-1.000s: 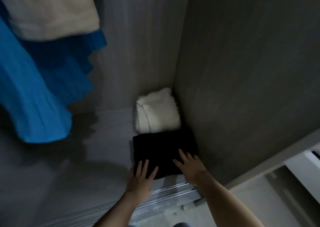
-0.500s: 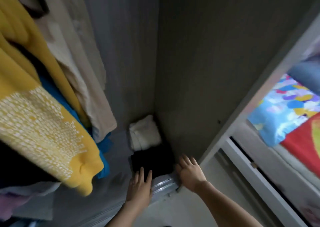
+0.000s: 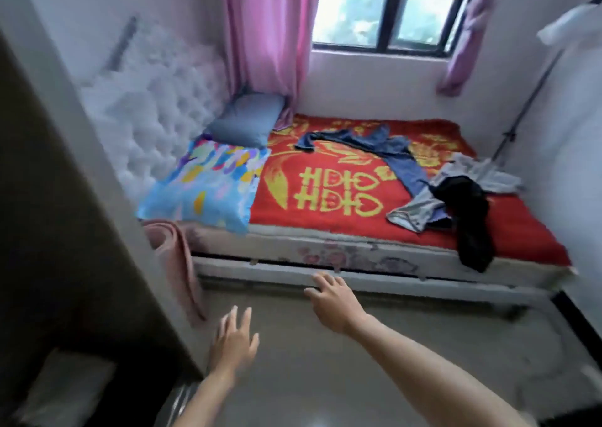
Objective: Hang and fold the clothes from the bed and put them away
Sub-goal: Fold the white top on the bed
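The bed [image 3: 329, 250] with a red and yellow blanket fills the middle of the view. On its right half lie blue jeans [image 3: 400, 162], a grey garment [image 3: 420, 208] and a black garment [image 3: 469, 218] that hangs over the bed's near edge. My left hand [image 3: 233, 342] hovers over the floor beside the wardrobe's side panel [image 3: 75, 231], fingers spread, holding nothing. Further right, my right hand [image 3: 334, 299] reaches out with loose fingers just in front of the bed frame, also empty.
A colourful pillow [image 3: 208, 188] and a blue pillow [image 3: 247, 120] lie at the bed's head by the tufted white headboard [image 3: 153, 114]. A pink cloth [image 3: 177, 263] hangs between wardrobe and bed. Pink curtains [image 3: 270, 35] flank the window. Tiled floor [image 3: 374, 371] spreads below.
My view has swung from inside the wardrobe to the bed. Both hands have left the folded black garment on the wardrobe floor and now hang empty in the air.
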